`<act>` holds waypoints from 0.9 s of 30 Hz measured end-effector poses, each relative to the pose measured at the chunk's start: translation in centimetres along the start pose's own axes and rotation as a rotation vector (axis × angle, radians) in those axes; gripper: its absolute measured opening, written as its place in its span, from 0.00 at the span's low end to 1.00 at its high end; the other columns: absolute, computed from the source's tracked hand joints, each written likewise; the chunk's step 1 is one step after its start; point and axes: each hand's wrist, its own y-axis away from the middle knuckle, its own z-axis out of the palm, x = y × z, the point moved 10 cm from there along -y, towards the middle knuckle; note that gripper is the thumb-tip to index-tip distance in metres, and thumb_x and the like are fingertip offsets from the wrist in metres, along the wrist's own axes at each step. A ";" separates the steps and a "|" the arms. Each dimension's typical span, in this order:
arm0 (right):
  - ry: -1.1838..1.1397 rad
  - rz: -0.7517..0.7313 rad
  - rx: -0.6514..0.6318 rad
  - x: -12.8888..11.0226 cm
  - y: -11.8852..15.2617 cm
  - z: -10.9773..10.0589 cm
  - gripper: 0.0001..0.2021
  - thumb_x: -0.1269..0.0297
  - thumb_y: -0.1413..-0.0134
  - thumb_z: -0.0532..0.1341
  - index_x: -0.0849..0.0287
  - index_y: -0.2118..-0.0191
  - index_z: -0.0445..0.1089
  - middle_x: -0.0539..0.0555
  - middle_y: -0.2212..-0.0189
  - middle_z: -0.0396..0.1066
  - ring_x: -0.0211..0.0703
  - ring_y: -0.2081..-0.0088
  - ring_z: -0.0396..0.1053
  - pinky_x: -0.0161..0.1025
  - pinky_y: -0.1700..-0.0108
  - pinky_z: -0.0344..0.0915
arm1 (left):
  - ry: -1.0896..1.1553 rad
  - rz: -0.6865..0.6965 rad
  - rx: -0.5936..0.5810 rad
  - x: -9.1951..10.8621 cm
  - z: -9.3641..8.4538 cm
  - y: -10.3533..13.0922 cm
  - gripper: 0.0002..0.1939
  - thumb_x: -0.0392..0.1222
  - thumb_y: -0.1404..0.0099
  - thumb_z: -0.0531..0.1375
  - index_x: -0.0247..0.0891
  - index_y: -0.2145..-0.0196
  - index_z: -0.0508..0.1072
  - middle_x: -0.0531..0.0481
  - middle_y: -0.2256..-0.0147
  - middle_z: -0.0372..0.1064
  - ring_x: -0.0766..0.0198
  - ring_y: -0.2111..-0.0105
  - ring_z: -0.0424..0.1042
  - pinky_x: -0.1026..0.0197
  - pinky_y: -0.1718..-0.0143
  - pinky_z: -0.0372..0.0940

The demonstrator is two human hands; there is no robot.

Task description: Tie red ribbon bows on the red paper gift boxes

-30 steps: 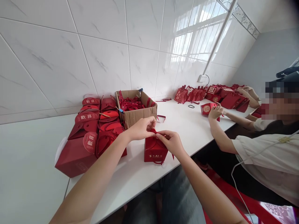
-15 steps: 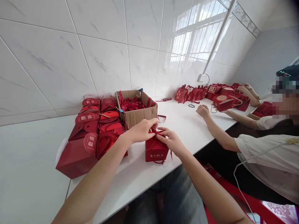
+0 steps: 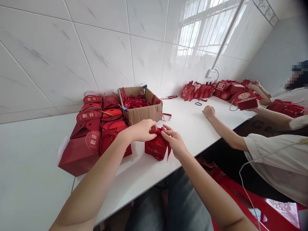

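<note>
In front of me on the white table stands a small red gift box (image 3: 154,148) with gold lettering on its front. A red ribbon (image 3: 159,130) is gathered in a bow at its top, and one tail hangs down the right side. My left hand (image 3: 144,130) is closed at the left of the bow, its fingertips partly hidden behind the hand. On the right, my right hand (image 3: 175,140) pinches the ribbon between thumb and fingers at the top of the box.
Several finished-looking red boxes (image 3: 89,123) stand in rows at left. Behind my hands is a cardboard box (image 3: 145,115) of red ribbons. A co-worker's hand (image 3: 209,111) rests on the table at right; another red box (image 3: 244,99) is held farther over. A black ring (image 3: 198,104) lies nearby.
The gift box has turned and tilted slightly between my hands. Both hands stay at the bow. At right, the co-worker's red box has moved farther right and the co-worker leans away.
</note>
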 end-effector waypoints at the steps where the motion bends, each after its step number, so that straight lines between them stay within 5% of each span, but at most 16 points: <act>1: 0.016 -0.003 0.002 -0.1 0.1 0.0 0.15 0.51 0.53 0.64 0.58 0.69 0.78 0.57 0.38 0.53 0.55 0.36 0.49 0.44 0.46 0.60 | 0.007 -0.003 -0.043 -0.1 0.4 0.1 0.12 0.48 0.42 0.56 0.39 0.65 0.70 0.47 0.61 0.68 0.59 0.65 0.69 0.59 0.66 0.64; 10: 0.465 -0.076 -0.003 -1.1 2.0 -1.1 0.15 0.50 0.44 0.57 0.50 0.58 0.76 0.54 0.43 0.63 0.54 0.35 0.46 0.52 0.40 0.53 | 0.084 0.083 -0.031 0.6 1.3 -1.2 0.11 0.44 0.41 0.54 0.39 0.66 0.74 0.47 0.61 0.72 0.58 0.62 0.71 0.60 0.60 0.65; 16: 0.552 -0.163 -0.044 -2.1 2.5 -1.8 0.15 0.55 0.40 0.52 0.53 0.57 0.73 0.56 0.49 0.69 0.52 0.46 0.64 0.49 0.47 0.61 | 0.108 0.096 -0.016 0.7 1.3 -1.1 0.08 0.41 0.43 0.55 0.39 0.68 0.72 0.48 0.63 0.73 0.59 0.63 0.71 0.61 0.61 0.64; 21: 0.606 -0.164 0.059 -2.0 1.4 -3.9 0.18 0.62 0.44 0.54 0.56 0.48 0.63 0.58 0.55 0.72 0.47 0.53 0.69 0.45 0.56 0.65 | 0.096 0.106 -0.031 1.1 1.1 -0.8 0.08 0.44 0.42 0.55 0.40 0.68 0.71 0.50 0.65 0.73 0.63 0.69 0.69 0.62 0.68 0.62; 27: 0.698 -0.305 0.129 -3.2 1.0 -4.5 0.14 0.67 0.50 0.57 0.57 0.55 0.66 0.53 0.67 0.74 0.45 0.61 0.72 0.45 0.56 0.66 | 0.133 0.088 -0.054 1.2 1.2 -0.8 0.08 0.45 0.42 0.55 0.40 0.68 0.71 0.50 0.66 0.73 0.64 0.72 0.67 0.63 0.70 0.60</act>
